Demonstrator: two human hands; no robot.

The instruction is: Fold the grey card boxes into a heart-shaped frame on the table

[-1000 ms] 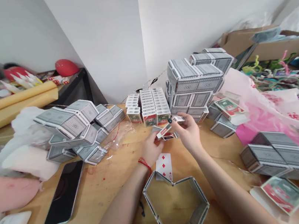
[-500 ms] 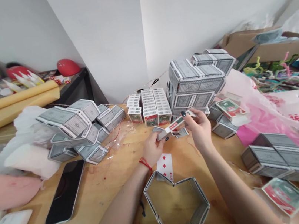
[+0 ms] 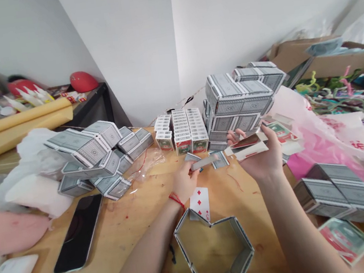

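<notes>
My left hand (image 3: pixel 184 181) is closed on a thin stack of playing cards (image 3: pixel 204 163), held edge-up over the table. In my right hand (image 3: pixel 265 160) is an open card box (image 3: pixel 248 145) with its flap out, tilted beside the tall stack of card-built blocks (image 3: pixel 235 105). A diamond playing card (image 3: pixel 199 200) lies face up below my left hand. Between my forearms stands a heart-shaped frame (image 3: pixel 242 260) made of cards. Patterned card pieces (image 3: pixel 220 160) lie just behind the held stack.
Rows of card boxes (image 3: pixel 189 128) stand at the back. More card-built blocks are piled at left (image 3: pixel 91 145) and right (image 3: pixel 343 194). A black phone (image 3: pixel 78 234) lies at left. Another card box (image 3: pixel 347 239) rests near my right forearm, with pink plastic (image 3: pixel 303 159) behind.
My right hand has moved right and turned palm up, carrying the card box away from the stack of cards. My left hand stays in place with the cards.
</notes>
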